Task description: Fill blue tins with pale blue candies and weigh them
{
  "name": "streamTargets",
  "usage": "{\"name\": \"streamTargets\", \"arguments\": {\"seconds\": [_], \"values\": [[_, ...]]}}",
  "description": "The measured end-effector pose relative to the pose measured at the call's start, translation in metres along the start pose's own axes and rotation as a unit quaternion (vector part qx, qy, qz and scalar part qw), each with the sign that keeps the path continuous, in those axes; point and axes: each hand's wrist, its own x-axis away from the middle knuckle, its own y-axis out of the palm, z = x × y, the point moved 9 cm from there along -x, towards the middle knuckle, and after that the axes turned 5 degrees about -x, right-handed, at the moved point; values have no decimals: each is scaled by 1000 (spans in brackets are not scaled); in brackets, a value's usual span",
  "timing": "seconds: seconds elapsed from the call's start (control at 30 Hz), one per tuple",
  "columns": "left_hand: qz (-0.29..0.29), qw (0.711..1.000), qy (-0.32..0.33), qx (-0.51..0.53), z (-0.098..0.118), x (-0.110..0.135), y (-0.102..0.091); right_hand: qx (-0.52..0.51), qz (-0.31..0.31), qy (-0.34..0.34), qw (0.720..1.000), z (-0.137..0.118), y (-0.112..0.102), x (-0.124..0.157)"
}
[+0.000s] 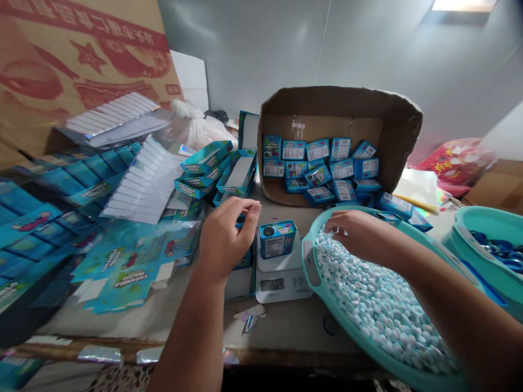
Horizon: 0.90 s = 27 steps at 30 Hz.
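Observation:
A small blue candy box (pixel 277 239) stands on a white digital scale (pixel 284 291) whose display is lit. Left of that box, my left hand (pixel 229 234) hovers with thumb and forefinger pressed together; what they hold, if anything, is hidden. Beneath it sits a blue display tray (pixel 240 280), partly covered by the hand. My right hand (pixel 353 231) reaches over the left end of a turquoise basin (pixel 312 258) full of small white and pale-blue candies (pixel 376 305). Its fingers are curled down at the candies, and their grip cannot be made out.
Behind the scale, a cardboard box (pixel 341 103) lies on its side with several filled candy boxes. Blue display trays (pixel 208 166) and flat cartons (pixel 131 277) crowd the left. Another turquoise basin (pixel 482 218) stands at right. Scraps (pixel 250 316) lie near the front edge.

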Motion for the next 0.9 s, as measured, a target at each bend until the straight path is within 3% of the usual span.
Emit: {"name": "streamTargets", "arguments": {"seconds": [0.17,0.23,0.3,0.37,0.43,0.5,0.57,0.67,0.77,0.9], "values": [[-246,968,-4,-43,-8,15,49,22,-53,18,998,6,13,1],[-286,955,9,-82,-10,21,60,37,-34,21,999,1,9,0],[-274,957,17,-92,-7,21,64,49,3,36,998,-4,1,0],[-218,972,43,-75,7,15,60,50,31,57,997,-7,-7,0],[-126,985,98,-63,29,6,50,34,49,69,996,-7,-12,0],[-73,978,175,-84,57,2,48,7,68,70,995,-5,-17,0],[-90,958,240,-125,79,2,60,-2,80,73,994,0,-21,0],[-122,935,295,-155,93,7,78,40,53,86,994,8,-16,-1],[-84,934,314,-148,93,12,78,63,27,99,993,12,-10,0],[-47,926,338,-159,87,19,76,53,48,110,991,10,-13,1]]}}
